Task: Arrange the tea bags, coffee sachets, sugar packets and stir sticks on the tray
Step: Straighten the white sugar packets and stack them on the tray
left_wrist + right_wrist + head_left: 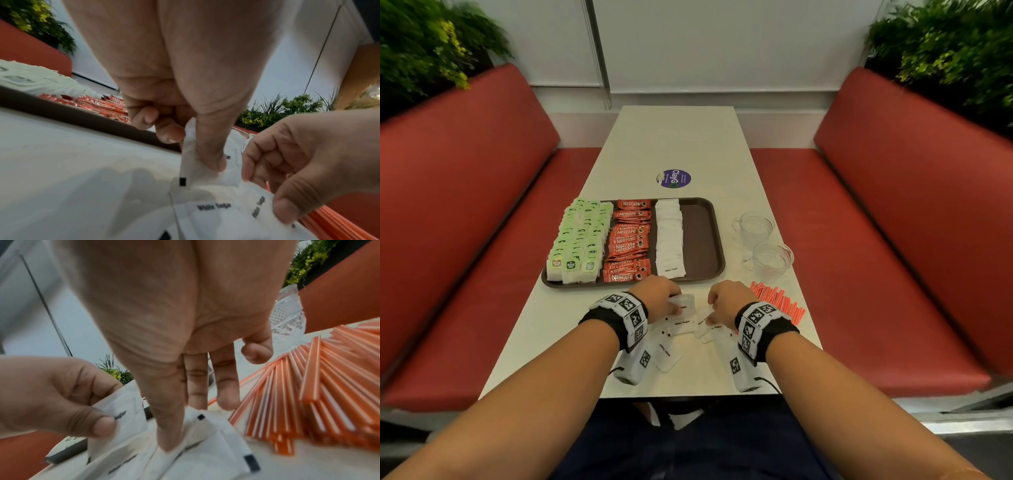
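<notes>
A brown tray [700, 240] holds green tea bags [580, 236] on its left, red coffee sachets [630, 240] in the middle and a column of white sugar packets [669, 236]; its right strip is bare. Just in front of the tray, my left hand [676, 306] pinches a sugar packet [232, 170] between thumb and fingers. Beside it, my right hand [710, 313] pinches another sugar packet [205, 426] from the loose sugar packets [681, 325] on the table. Orange stir sticks [780, 301] lie in a heap right of my right hand.
Two glass cups [755, 228] [772, 258] stand right of the tray, just behind the stir sticks. A round purple sticker [673, 179] lies beyond the tray. Red benches [465, 205] flank the white table [678, 137]. One more sugar packet [666, 354] lies near the front edge.
</notes>
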Available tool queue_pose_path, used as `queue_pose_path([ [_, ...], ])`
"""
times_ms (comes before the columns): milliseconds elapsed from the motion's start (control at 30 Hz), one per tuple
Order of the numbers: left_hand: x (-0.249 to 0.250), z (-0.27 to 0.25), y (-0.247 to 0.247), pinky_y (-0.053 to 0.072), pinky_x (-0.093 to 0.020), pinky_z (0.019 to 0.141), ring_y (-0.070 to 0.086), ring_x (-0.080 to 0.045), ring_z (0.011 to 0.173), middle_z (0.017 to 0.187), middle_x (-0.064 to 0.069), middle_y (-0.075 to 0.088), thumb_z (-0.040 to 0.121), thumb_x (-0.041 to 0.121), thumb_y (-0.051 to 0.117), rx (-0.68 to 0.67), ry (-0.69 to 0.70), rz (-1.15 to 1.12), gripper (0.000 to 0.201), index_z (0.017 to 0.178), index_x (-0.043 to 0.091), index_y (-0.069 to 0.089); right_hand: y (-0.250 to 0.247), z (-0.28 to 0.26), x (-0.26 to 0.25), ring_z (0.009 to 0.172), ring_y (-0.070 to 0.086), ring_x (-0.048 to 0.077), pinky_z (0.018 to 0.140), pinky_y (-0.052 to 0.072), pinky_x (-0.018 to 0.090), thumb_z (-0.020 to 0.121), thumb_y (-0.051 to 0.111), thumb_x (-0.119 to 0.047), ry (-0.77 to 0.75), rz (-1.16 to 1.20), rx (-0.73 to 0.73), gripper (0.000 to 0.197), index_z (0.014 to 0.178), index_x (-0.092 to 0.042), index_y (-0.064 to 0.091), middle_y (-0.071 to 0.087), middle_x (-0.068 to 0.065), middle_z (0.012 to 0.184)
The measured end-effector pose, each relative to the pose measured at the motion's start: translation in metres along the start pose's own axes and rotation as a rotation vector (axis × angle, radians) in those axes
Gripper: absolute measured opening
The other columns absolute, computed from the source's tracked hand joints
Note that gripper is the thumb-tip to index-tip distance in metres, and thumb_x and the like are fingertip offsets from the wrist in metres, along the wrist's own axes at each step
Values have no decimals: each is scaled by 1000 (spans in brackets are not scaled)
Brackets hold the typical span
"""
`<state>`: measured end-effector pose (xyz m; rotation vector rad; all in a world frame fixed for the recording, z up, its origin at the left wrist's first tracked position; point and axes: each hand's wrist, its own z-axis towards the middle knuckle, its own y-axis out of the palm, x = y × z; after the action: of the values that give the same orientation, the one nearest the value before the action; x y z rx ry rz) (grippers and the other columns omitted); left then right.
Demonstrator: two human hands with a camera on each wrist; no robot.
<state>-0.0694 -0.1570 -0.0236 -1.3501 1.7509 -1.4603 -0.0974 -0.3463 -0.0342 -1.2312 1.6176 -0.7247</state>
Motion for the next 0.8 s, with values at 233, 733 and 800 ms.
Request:
queue_pose_path([
  [233, -13, 12, -29, 45, -31, 77, 63, -27, 96, 101, -7, 69, 98, 26, 57, 118, -66, -67, 20, 109, 15, 70, 6, 11, -11, 103, 66, 26, 87, 55, 35, 87, 66, -13, -11, -40, -7, 30, 117, -13, 69, 69, 7, 115],
  [733, -26, 80, -32, 56, -34, 82, 65, -25, 89, 91, -2, 68, 92, 37, 66, 19, -253, 79, 22, 102, 20, 75, -38, 26, 3, 84, 60, 16, 71, 45, 27, 91, 68, -23, -65, 274, 177, 9, 99, -19, 65, 64, -2, 90],
  [800, -26, 83, -31, 56, -36, 84, 64, -25, 94, 97, -2, 68, 90, 38, 68, 37, -273, 78, 24, 106, 22, 73, -38, 29, 3, 83, 58, 15, 70, 43, 26, 91, 68, -22, -71, 299, 192, 8, 98, -21, 65, 62, -5, 89],
])
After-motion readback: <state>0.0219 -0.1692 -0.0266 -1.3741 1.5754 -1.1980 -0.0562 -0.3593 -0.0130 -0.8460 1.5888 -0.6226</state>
